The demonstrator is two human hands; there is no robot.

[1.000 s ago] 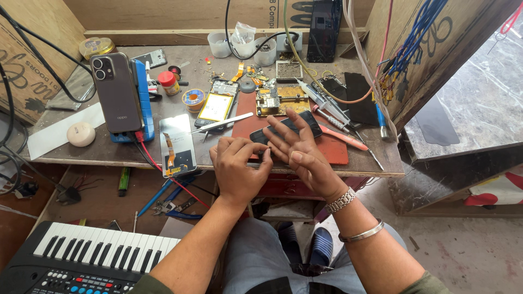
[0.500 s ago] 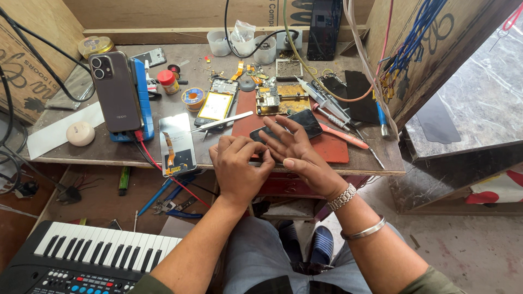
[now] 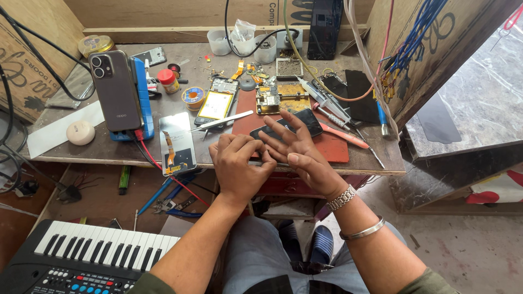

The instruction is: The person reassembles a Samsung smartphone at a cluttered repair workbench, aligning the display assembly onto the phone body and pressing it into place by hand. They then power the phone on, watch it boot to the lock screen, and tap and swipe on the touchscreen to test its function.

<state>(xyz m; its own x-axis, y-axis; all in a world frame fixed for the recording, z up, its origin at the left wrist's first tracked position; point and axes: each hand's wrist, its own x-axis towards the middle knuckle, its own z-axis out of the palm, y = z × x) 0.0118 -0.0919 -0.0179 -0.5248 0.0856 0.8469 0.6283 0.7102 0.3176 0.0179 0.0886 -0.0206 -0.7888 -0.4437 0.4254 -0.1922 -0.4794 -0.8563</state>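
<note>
A black electronic keyboard (image 3: 81, 256) with white keys sits at the lower left, nearest the camera, beside the lap of a person seated at a cluttered repair bench (image 3: 376, 163). Both bare forearms reach up to the bench's front edge, the right one wearing a metal watch band (image 3: 341, 197) and a plain metal bangle (image 3: 362, 230). The left hand (image 3: 238, 166) is curled loosely, knuckles up, its fingertips meeting the thumb side of the right hand; whether it pinches anything small cannot be told. The right hand (image 3: 298, 148) is spread, fingers fanned forward, and rests over a dark phone (image 3: 287, 125) that lies flat on a red work mat (image 3: 332, 148) at the front of the bench, the fingers touching it without gripping. Just left of the hands, a detached screen panel (image 3: 177, 142) with an orange flex cable lies at the bench edge, and a pair of metal tweezers (image 3: 222, 121) rests near an opened phone with a yellow battery (image 3: 216, 104). Beyond the mat, a circuit board (image 3: 268, 99) sits clamped in a holder, and a pink-handled tool (image 3: 344, 136) lies to the right. Farther left, a brown phone (image 3: 115, 90) leans upright against a blue stand (image 3: 143, 92), with a round white object (image 3: 80, 132) nearby. At the back stand small plastic cups (image 3: 243, 43) and a black phone (image 3: 324, 28) propped against the wooden wall.
</note>
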